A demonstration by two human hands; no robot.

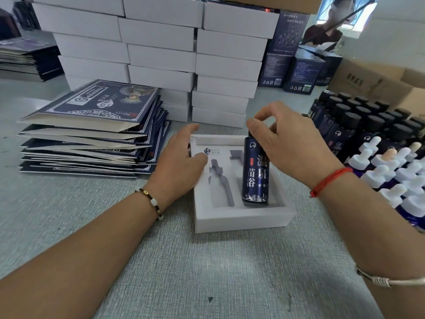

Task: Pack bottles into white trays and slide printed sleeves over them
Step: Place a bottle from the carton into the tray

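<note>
A white tray (241,217) with two shaped recesses lies on the table in front of me. A dark blue bottle (255,173) with white characters lies in the right recess, its cap end pinched by my right hand (289,143). The left recess (220,187) holds nothing. On the tray's left edge rests my left hand (181,157), fingers straight along the rim and thumb on the tray's top face. A stack of flat blue printed sleeves (92,125) lies to the left.
Stacked white boxes (161,54) form a wall behind the tray. Several black-capped blue bottles (358,120) and white-topped dropper bottles (391,171) stand at the right. Cardboard cartons (377,81) and blue printed boxes (287,47) sit at the back right, with a person behind them.
</note>
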